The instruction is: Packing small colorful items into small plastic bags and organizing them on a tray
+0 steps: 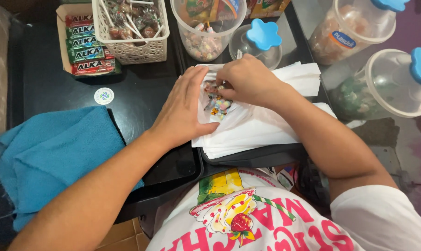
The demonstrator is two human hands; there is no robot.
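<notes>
Two hands (185,109) (250,79) on one stack of white paper bags (261,125). Beside the stack: three blue-lidded plastic jars (387,86), one white basket (131,44), one blue cloth (52,153).

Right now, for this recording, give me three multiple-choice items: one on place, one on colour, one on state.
1. Where does the white lattice plastic basket of lollipops stand?
A. beyond the left hand
B. on the blue cloth
C. on the lap

2. What colour is the flower-shaped jar lid near the right hand?
A. red
B. blue
C. white

3. How are the small wrapped candies?
A. sealed in a jar
B. spilled on the floor
C. lying on white paper sheets

A: basket farther up the tray. B: lid clearly blue. C: candies rest on paper between the hands.
</notes>
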